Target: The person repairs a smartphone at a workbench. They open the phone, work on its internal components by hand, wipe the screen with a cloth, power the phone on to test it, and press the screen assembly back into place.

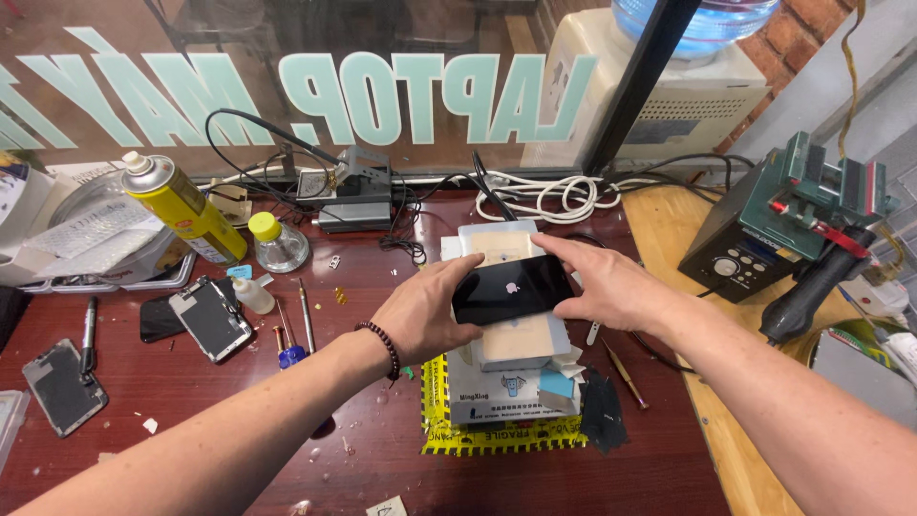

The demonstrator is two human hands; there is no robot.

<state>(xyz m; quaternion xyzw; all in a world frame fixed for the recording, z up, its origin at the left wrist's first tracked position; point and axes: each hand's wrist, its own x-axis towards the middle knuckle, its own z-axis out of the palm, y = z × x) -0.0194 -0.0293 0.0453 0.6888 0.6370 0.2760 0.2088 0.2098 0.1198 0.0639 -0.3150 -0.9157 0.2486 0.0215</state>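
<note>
At frame centre I gripped the black smartphone [511, 287], left hand [425, 315] and right hand [602, 287] pinching its ends above the tan heating pad [516, 334]. Best held level, I judged, and lowered squarely onto it.

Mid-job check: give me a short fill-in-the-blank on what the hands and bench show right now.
1. Both hands, left hand and right hand, hold a black ____ between them.
2. The left wrist wears a beaded ____.
3. The spray can at the left is coloured ____.
4. The heating pad sits on a box sealed with yellow ____.

Missing words: phone; bracelet; yellow; tape
</note>
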